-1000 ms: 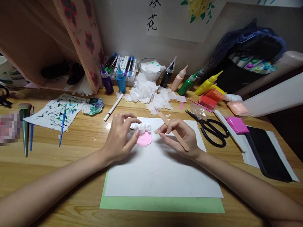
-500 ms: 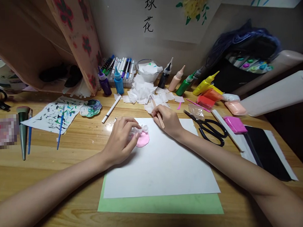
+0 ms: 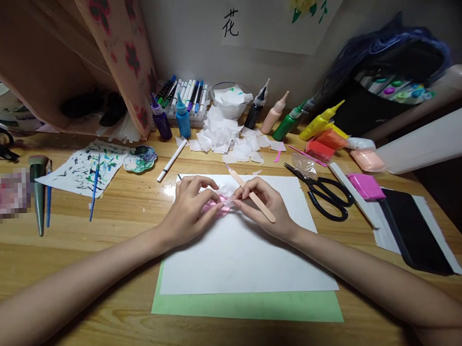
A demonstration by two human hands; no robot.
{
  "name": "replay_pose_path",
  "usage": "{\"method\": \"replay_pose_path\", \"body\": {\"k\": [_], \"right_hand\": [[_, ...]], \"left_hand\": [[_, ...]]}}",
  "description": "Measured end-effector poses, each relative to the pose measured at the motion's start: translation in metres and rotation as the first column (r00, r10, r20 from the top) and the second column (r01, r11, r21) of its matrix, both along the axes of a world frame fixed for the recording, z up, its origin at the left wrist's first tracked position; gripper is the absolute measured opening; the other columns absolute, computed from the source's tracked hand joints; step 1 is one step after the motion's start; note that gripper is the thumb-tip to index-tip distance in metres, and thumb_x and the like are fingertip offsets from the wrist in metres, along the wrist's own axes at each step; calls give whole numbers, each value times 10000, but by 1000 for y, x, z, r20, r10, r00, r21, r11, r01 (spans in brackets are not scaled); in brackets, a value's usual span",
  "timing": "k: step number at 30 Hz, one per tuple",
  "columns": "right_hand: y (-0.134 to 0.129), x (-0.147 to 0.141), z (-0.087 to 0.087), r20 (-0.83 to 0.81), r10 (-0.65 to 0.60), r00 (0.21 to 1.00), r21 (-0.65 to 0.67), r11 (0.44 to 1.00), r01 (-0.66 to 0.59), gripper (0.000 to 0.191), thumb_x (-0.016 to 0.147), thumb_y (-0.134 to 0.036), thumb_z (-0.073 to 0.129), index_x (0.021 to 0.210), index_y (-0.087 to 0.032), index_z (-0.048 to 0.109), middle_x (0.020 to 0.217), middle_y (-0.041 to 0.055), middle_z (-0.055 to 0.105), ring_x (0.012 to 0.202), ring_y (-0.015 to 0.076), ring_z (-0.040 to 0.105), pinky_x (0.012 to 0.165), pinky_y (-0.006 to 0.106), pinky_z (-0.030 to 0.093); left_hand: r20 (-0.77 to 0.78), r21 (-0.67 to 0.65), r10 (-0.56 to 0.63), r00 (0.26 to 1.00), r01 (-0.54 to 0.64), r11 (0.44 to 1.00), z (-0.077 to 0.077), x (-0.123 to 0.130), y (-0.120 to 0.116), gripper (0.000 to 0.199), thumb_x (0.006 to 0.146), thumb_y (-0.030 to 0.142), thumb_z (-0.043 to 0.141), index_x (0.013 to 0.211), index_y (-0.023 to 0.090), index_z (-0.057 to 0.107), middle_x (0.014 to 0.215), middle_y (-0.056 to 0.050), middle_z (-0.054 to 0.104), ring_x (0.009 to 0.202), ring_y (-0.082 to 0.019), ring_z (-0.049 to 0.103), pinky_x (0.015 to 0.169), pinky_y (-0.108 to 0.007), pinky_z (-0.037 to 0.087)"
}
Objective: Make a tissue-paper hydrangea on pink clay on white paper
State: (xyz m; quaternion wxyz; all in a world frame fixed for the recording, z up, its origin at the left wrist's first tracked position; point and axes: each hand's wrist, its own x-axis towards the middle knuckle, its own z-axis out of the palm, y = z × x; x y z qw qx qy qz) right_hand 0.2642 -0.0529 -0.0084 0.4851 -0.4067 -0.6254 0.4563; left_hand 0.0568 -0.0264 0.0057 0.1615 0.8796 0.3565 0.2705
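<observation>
My left hand (image 3: pixel 189 207) rests over a pink disc (image 3: pixel 222 211), perhaps clay, which it partly covers. Crumpled white tissue pieces (image 3: pixel 226 189) stand on the disc. Thumb and forefinger of that hand pinch a thin tissue piece (image 3: pixel 228 203). From the other side, my right hand (image 3: pixel 272 204) has its fingertips closed at the same piece. A wooden craft stick (image 3: pixel 263 208) lies slanted across the right hand, held among its fingers. Beneath both hands is a white paper sheet (image 3: pixel 249 258), lying on a green sheet (image 3: pixel 247 309).
Tissue squares (image 3: pixel 220 132) are heaped behind the paper, near a white bowl (image 3: pixel 232 108). Paint bottles (image 3: pixel 255 111) line the back. Black scissors (image 3: pixel 322 190) and a magenta packet (image 3: pixel 366 186) lie right. A marker (image 3: pixel 172 160) and brushes (image 3: pixel 95 185) lie left.
My right hand has come back from the tissue heap towards my left hand, still with the craft stick. A tissue piece now shows between the fingertips of both hands over the pink disc.
</observation>
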Motion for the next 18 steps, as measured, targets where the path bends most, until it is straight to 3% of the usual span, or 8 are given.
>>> {"method": "replay_pose_path", "body": {"k": [3,4,6,8,11,18], "right_hand": [[-2,3,0,58,-85,995,157,985,75,73,880,-268,556,852,-215,515,813,27,594,775,161,582,724,325,464],[-3,5,1,83,-114,990,253,963,89,132,911,-299,492,819,-212,527,764,26,580,728,160,558,687,323,445],[-5,9,2,144,-122,982,468,883,41,327,959,-322,338,709,-206,514,626,15,520,610,151,480,605,313,393],[-5,11,3,229,-77,970,606,791,-80,405,969,-292,249,636,-206,463,530,5,456,535,147,404,546,306,349],[-4,9,2,353,-42,935,637,742,-207,388,962,-237,229,636,-207,438,511,11,458,518,151,375,526,306,336],[1,6,-1,415,4,910,528,814,-244,388,979,-253,231,670,-196,459,562,30,504,567,157,414,580,314,362]], "left_hand": [[19,-9,47,999,-47,999,-1,1,1,98,881,251,540,850,194,613,1080,-68,542,1018,-217,438,908,-395,338],[25,-14,64,998,-64,998,-2,1,1,99,877,252,546,840,191,615,1078,-69,543,1016,-217,441,904,-393,343],[35,-16,99,994,-99,995,-2,2,2,104,871,256,555,822,188,615,1071,-71,545,1009,-217,443,896,-393,353],[40,-14,127,991,-127,992,-3,3,2,108,866,264,563,809,187,614,1069,-72,547,1007,-220,441,893,-396,362],[41,-8,156,987,-155,988,-3,3,2,106,857,276,574,805,192,611,1072,-73,549,1022,-228,438,906,-409,367],[99,-63,223,970,-217,974,-6,3,5,106,875,244,521,967,192,513,1039,-68,550,1019,-214,479,899,-400,390]]}}
